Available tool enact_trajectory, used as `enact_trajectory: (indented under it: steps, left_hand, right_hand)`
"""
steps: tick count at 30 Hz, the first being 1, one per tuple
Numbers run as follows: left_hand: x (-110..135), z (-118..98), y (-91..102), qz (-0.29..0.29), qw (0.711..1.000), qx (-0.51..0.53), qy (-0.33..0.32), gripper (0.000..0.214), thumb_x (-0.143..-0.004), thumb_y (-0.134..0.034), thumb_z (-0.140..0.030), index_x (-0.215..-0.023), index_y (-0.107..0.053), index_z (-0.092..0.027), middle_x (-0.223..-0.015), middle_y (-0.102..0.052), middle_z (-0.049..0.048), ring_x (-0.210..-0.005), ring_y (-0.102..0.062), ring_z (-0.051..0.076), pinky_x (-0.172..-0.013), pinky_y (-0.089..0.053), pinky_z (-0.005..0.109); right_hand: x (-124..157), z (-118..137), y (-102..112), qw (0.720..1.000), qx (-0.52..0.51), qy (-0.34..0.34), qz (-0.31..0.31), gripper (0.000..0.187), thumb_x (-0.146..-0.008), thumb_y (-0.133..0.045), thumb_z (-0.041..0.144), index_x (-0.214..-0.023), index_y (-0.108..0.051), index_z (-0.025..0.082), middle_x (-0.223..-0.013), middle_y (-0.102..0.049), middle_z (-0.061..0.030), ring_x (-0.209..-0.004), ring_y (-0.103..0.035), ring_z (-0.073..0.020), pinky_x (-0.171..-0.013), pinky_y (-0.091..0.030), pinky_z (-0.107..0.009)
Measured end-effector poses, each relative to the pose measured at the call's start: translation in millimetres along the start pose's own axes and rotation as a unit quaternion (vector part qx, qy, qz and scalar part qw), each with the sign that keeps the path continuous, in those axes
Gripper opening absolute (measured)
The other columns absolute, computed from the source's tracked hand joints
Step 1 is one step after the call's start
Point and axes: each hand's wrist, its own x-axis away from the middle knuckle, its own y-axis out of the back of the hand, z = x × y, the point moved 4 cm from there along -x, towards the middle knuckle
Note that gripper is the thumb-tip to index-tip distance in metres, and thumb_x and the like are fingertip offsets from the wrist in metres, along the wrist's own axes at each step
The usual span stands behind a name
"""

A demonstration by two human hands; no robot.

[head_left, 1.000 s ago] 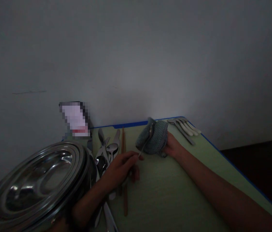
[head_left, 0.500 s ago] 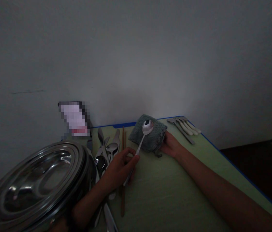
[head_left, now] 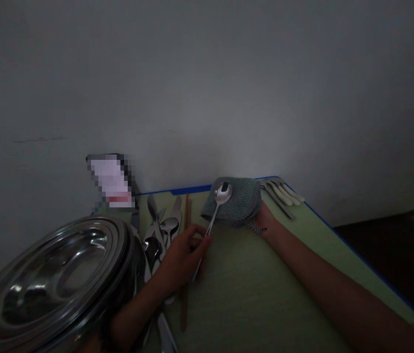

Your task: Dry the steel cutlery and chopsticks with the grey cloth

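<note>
A metal spoon is held above the middle of the table, its handle pinched between the thumb and fingers of the left hand. The handle seems to be gripped partway along so that the bowl is left bare and can be steadied at the far end. A folded grey-green cloth is carried by the right hand and spread behind the bowl, which seems to be rested on it, probably so that the metal is met by fabric rather than by skin. The right fingers are hidden by the cloth, so it cannot be told how tightly they are closed. On the far right, cutlery, mostly white-handled, is laid side by side, perhaps to be set apart from the loose flatware crossed at the left. Wooden chopsticks are placed lengthwise beside that pile, and stacked metal basins are set at the near left. The spoon is tilted, its bowl pointed far and slightly right with the hollow turned up. Its surface looks bright and smooth, a dark reflection is caught in the hollow, and the handle is slim and straight.
</note>
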Motion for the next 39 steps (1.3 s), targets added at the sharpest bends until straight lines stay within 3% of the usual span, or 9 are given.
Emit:
enact_trajectory:
  steps: [6, 8, 13, 18, 24, 29, 35, 39]
  left_hand:
    - [-0.8, -0.8, 0.4, -0.002, 0.998, -0.064, -0.021, 0.021, -0.082, -0.048, -0.042, -0.08, -0.049, -0.021, -0.044, -0.053, -0.0077, -0.038, -0.048, 0.011, -0.039, -0.033, 0.018]
    - [0.0, -0.9, -1.2, 0.003, 0.995, -0.094, -0.039, 0.019, -0.083, -0.048, -0.04, -0.079, -0.049, -0.021, -0.044, -0.053, -0.0075, -0.039, -0.048, 0.011, -0.04, -0.031, 0.018]
    - [2.8, -0.1, -6.0, 0.02, 0.985, -0.157, -0.074, 0.016, -0.083, -0.048, -0.037, -0.079, -0.052, -0.022, -0.048, -0.056, -0.0056, -0.042, -0.048, 0.012, -0.043, -0.029, 0.018]
    - [3.3, -1.2, -5.6, 0.041, 0.986, -0.146, -0.063, 0.02, -0.085, -0.044, -0.038, -0.084, -0.053, -0.021, -0.048, -0.057, -0.0047, -0.041, -0.048, 0.013, -0.041, -0.03, 0.019]
    - [6.8, -11.6, -4.8, 0.085, 0.966, -0.214, -0.116, 0.023, -0.087, -0.041, -0.032, -0.092, -0.06, -0.02, -0.058, -0.062, -0.0014, -0.051, -0.057, 0.014, -0.047, -0.036, 0.021]
    - [8.8, -8.4, -3.7, 0.091, 0.953, -0.257, -0.129, 0.027, -0.091, -0.033, -0.032, -0.101, -0.055, -0.019, -0.082, -0.067, 0.0031, -0.073, -0.063, 0.018, -0.065, -0.043, 0.026]
    - [8.9, -7.3, -5.6, 0.1, 0.944, -0.287, -0.126, 0.026, -0.092, -0.031, -0.032, -0.1, -0.052, -0.019, -0.082, -0.065, 0.0033, -0.074, -0.062, 0.018, -0.065, -0.042, 0.026]
    - [8.0, -6.6, -5.4, 0.096, 0.94, -0.303, -0.123, 0.025, -0.092, -0.03, -0.032, -0.098, -0.052, -0.02, -0.081, -0.065, 0.0029, -0.074, -0.062, 0.018, -0.065, -0.042, 0.027]
  right_hand:
    - [3.4, -16.6, -2.9, 0.991, -0.084, -0.093, 0.045, 0.017, -0.072, -0.056, 0.036, -0.077, -0.061, 0.021, -0.081, -0.07, -0.0046, -0.087, -0.064, -0.0211, -0.07, -0.053, -0.034]
    - [3.8, -17.7, -3.8, 0.992, -0.09, -0.079, 0.05, 0.019, -0.071, -0.061, 0.034, -0.084, -0.062, 0.021, -0.082, -0.07, -0.003, -0.079, -0.065, -0.0187, -0.063, -0.054, -0.03]
    - [4.5, -16.6, -4.7, 1.0, -0.019, -0.02, -0.009, 0.026, -0.063, -0.072, 0.03, -0.083, -0.063, 0.016, -0.081, -0.069, -0.0035, -0.06, -0.062, -0.0144, -0.043, -0.049, -0.023]
    - [5.0, -17.5, -7.5, 0.999, -0.035, -0.015, -0.024, 0.024, -0.067, -0.068, 0.035, -0.082, -0.063, 0.017, -0.082, -0.07, -0.0043, -0.074, -0.065, -0.0176, -0.053, -0.053, -0.026]
    - [3.6, -14.8, -3.1, 0.993, -0.087, 0.003, -0.083, 0.025, -0.068, -0.067, 0.038, -0.083, -0.062, 0.018, -0.083, -0.07, -0.003, -0.079, -0.064, -0.0176, -0.054, -0.053, -0.025]
    - [1.7, -17.1, -3.2, 0.998, -0.048, -0.002, -0.045, 0.028, -0.06, -0.074, 0.027, -0.084, -0.063, 0.018, -0.084, -0.069, -0.0015, -0.068, -0.063, -0.0147, -0.05, -0.05, -0.023]
    - [2.1, -15.6, -3.8, 0.999, -0.039, -0.002, 0.007, 0.033, -0.058, -0.075, 0.018, -0.088, -0.062, 0.021, -0.085, -0.069, 0.0016, -0.074, -0.063, -0.0133, -0.062, -0.051, -0.025]
    - [1.7, -14.6, -4.9, 0.997, -0.077, -0.005, 0.032, 0.024, -0.062, -0.073, 0.022, -0.085, -0.063, 0.019, -0.084, -0.069, 0.0, -0.074, -0.064, -0.0144, -0.062, -0.052, -0.026]
